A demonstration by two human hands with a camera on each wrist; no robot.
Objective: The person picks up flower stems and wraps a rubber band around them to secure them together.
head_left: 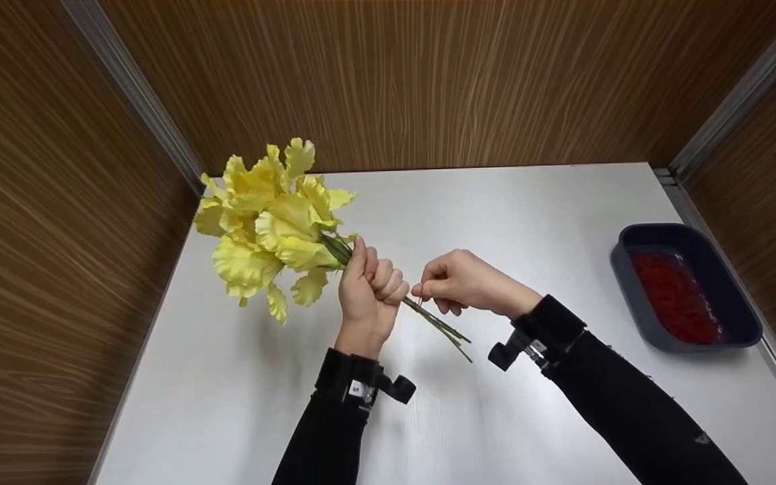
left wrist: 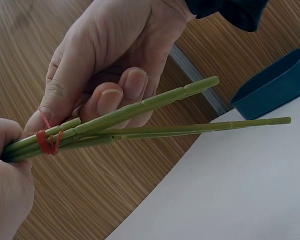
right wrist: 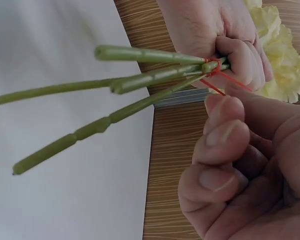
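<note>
Yellow flowers (head_left: pixel 270 225) hang over the tabletop's (head_left: pixel 509 215) left edge near the far-left corner, petals close to the wood-grain wall (head_left: pixel 58 236) — little room that side. Left hand (head_left: pixel 369 291) is fisted round the green stems (head_left: pixel 438 325) just under the blooms; the fist hides where the stems bunch. A red rubber band (left wrist: pixel 47 141) wraps the stems right at the fist — clear in both wrist views, too small to make out from the head view. How many turns it has, can't tell.

Right hand (head_left: pixel 462 281) sits just beside the left, thumb and forefinger pinching a strand of the band, which runs taut to the stems; other fingers (right wrist: pixel 220 137) curled. Stem ends splay out free below both hands, above the middle of the tabletop, not touching it as far as I can see.

Far right: dark blue tray (head_left: pixel 731 296) with red contents (head_left: pixel 674 296) against the right edge, well apart from the hands. Contents too blurred to identify. Bare tabletop between.
</note>
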